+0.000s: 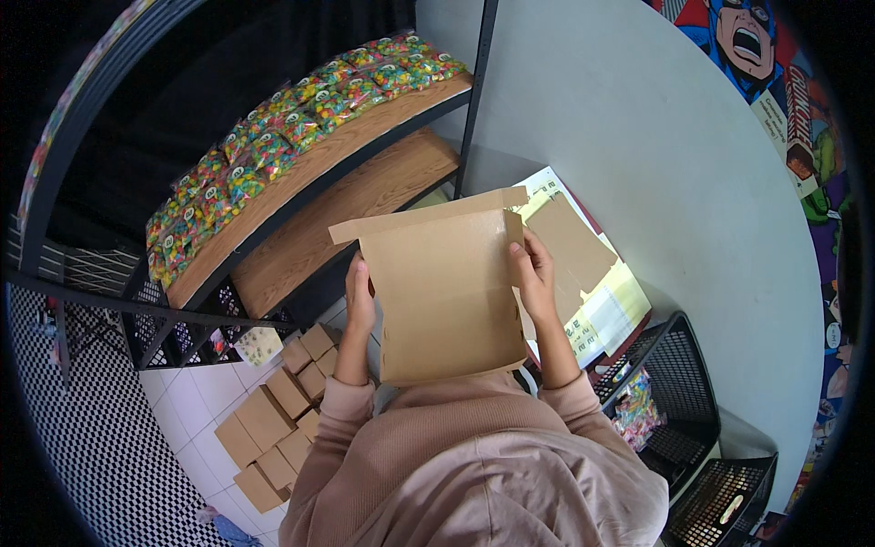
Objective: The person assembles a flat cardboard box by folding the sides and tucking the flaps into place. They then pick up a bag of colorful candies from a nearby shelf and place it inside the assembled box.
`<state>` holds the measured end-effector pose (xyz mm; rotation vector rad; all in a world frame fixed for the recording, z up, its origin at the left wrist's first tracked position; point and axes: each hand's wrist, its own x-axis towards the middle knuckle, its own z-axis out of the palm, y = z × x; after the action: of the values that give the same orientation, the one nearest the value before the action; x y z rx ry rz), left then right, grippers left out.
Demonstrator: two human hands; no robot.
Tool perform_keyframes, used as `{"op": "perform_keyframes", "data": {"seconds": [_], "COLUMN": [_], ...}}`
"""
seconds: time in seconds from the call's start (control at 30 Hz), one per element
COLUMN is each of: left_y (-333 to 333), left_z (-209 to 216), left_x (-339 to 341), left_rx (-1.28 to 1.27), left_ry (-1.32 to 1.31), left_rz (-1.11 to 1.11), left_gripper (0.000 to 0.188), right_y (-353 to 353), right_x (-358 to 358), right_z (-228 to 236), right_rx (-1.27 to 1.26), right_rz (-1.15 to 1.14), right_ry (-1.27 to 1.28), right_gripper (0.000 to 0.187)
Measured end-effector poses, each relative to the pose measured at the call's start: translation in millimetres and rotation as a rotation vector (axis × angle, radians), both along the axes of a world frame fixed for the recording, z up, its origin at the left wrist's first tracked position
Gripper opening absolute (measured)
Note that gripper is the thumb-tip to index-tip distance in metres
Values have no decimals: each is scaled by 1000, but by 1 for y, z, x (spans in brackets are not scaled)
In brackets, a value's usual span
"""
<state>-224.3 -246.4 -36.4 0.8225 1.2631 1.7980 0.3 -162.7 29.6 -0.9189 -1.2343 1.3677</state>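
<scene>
An open brown cardboard box is held up in front of my body, its shallow inside facing me. Its far flap stands out along the top edge, with small tabs at both ends. My left hand grips the left side wall, most of its fingers hidden behind the cardboard. On the right side wall, my right hand is closed with the thumb on the near face and the fingers around the outside. Nothing lies inside the box.
Shelves at the left carry many bags of colourful sweets. Small cardboard boxes are stacked on the white tiled floor. Flat cardboard and printed sheets lie on the right, beside black plastic crates along the grey wall.
</scene>
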Motion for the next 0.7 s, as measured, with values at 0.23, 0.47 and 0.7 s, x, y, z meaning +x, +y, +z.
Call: {"op": "perform_keyframes", "data": {"seconds": [0.23,0.47,0.7], "left_y": [-12,-24,-14], "left_z": [4,14,78], "left_x": [-7,-2,42], "left_rx": [-175,-285,11], "left_ry": [145,491,310], "left_rz": [123,316,-204], "left_gripper": [29,39,51], "right_y": [11,10,-14], "right_x": [3,-13,-50], "right_z": [-5,-14,30], "right_rx": [87,287,503], "right_rz": [-6,-116,-51], "right_ry": [-266,-393,-509], "right_gripper": [27,24,28]}}
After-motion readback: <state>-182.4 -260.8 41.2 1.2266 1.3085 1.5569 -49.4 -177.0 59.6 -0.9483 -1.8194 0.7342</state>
